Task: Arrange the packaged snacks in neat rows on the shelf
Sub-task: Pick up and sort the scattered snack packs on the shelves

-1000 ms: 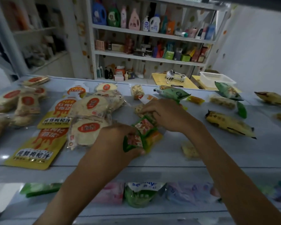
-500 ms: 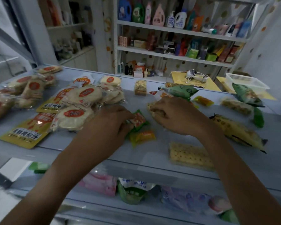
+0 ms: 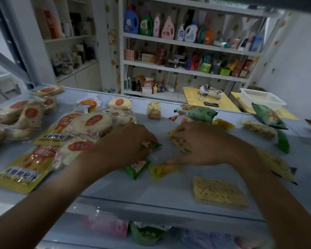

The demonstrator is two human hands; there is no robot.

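Beside the speckled cracker pack [image 3: 180, 143], now gripped under curled right hand [image 3: 203, 142]. Left hand [image 3: 127, 146] curled on green snack sachets [image 3: 137, 168], pulled nearer the shelf [image 3: 169, 200] front than before; yellow sachet [image 3: 162, 171] alongside, row forming.

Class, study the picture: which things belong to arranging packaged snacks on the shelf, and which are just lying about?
Part of the job:
left hand on green snack packets
right hand over a speckled bar
yellow packet
cracker pack
round cakes
shelf

Lying about:
detergent bottles
white basket
cables
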